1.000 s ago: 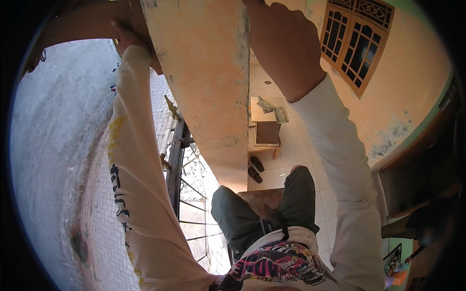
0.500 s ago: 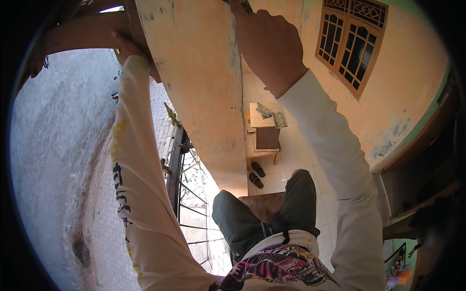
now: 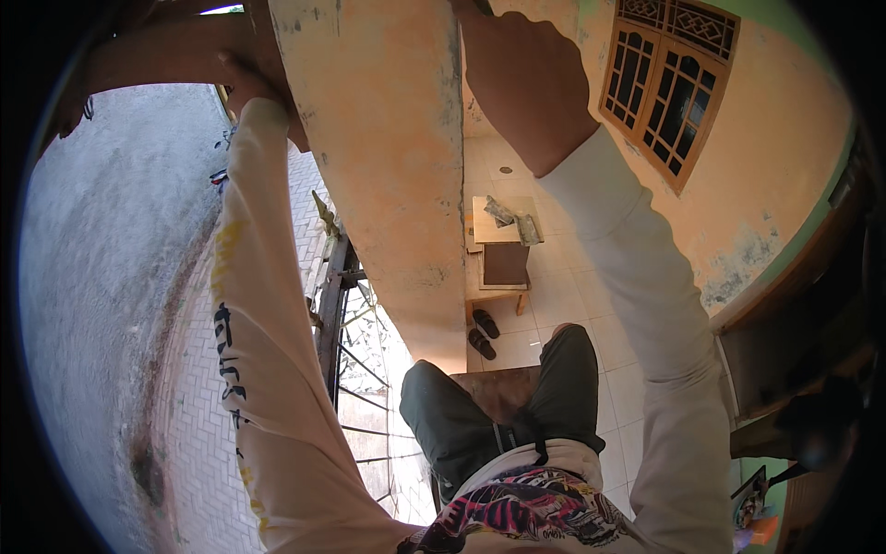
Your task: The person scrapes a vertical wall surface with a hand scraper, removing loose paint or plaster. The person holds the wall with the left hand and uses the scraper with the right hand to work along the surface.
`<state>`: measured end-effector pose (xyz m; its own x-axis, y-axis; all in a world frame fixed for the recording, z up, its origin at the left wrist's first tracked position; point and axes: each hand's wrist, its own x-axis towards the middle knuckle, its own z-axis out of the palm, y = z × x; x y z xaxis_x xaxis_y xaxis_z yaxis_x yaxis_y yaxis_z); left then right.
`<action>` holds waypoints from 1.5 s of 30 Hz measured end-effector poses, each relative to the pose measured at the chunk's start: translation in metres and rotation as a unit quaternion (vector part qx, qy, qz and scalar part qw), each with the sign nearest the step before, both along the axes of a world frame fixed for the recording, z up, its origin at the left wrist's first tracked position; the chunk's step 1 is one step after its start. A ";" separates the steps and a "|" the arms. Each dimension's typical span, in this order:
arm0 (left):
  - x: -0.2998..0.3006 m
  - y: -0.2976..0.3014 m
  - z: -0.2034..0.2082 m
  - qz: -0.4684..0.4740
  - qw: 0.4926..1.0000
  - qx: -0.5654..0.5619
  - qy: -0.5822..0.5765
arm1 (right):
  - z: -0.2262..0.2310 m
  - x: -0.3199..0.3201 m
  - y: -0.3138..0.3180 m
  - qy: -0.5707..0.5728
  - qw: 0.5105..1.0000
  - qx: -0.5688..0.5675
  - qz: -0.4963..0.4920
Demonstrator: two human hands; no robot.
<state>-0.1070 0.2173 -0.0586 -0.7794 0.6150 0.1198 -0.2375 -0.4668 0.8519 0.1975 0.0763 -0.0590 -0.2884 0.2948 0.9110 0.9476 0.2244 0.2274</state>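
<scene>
My right hand (image 3: 531,88) is raised and closed near the top edge, beside the peeling orange pillar (image 3: 378,175). Between its thumb side and the pillar shows a bit of a dark tool (image 3: 483,6), mostly cut off by the frame, so its kind is unclear. On the other side of the pillar, my left hand (image 3: 249,85) is up against a brown wooden beam (image 3: 166,55). Its thumb lies along the wood, and the other fingers are largely hidden in shadow. Both arms are stretched upward in pale sleeves.
Below me, a small wooden table (image 3: 503,235) carries grey, stained pieces. Dark sandals (image 3: 483,334) lie on the tiled floor beside it. A brown seat or board (image 3: 498,390) shows between my legs. A metal fence (image 3: 360,369) runs at left; a barred window (image 3: 669,88) is at right.
My right hand has moved slightly right and down, with the dark tool still in it. The view has shifted a little; my left hand stays at the beam.
</scene>
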 end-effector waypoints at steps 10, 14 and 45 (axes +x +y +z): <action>-0.020 -0.020 0.009 0.072 0.996 -0.053 0.028 | 0.007 -0.016 -0.011 0.022 0.999 -0.033 0.023; -0.020 -0.014 0.006 0.021 0.999 0.020 0.042 | 0.021 0.002 0.001 0.071 0.995 0.011 0.073; -0.016 -0.029 0.057 0.301 0.815 0.232 0.437 | -0.554 0.193 0.029 0.784 0.254 -0.448 0.346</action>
